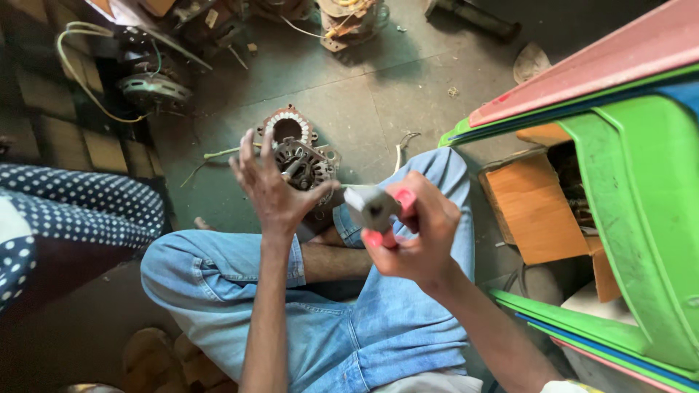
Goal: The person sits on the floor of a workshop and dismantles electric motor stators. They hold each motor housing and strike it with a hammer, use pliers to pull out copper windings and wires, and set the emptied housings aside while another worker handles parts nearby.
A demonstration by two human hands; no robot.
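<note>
Grey concrete floor [378, 102] strewn with motor parts; I sit cross-legged, working over my knees.

My left hand [273, 191], fingers spread, steadies a motor housing [306, 164] on its shaft: rigid metal, likely heavy, best gripped by the rim. My right hand [419, 236] is closed around a red-handled hammer [375, 212], its steel head just beside the housing.

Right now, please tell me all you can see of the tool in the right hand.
The tool looks like pliers or a cutter, though its type is not certain. It has red handles, probably plastic-coated, and a grey metal head with a dark hole. The right hand grips the handles, with the head pointing left toward the left hand. It is held above the jeans, apart from the motor part.
</note>
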